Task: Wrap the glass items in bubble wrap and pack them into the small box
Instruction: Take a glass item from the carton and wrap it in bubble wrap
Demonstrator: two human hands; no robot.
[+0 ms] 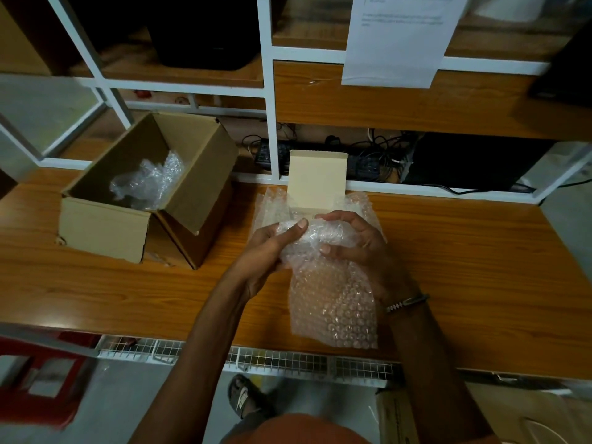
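Both hands hold a bundle of bubble wrap above the wooden table. My left hand grips its left end, thumb on top. My right hand clasps the right end. The item inside the bundle is hidden by the wrap. A loose tail of the bubble wrap sheet hangs down toward the table's near edge. Just behind my hands stands a small cream box with its lid up. More bubble wrap lies under and around that box.
A larger brown cardboard box with open flaps sits at the left, with crumpled bubble wrap inside. White shelf frames rise behind the table. Cables and a power strip lie behind the small box. A paper sheet hangs above.
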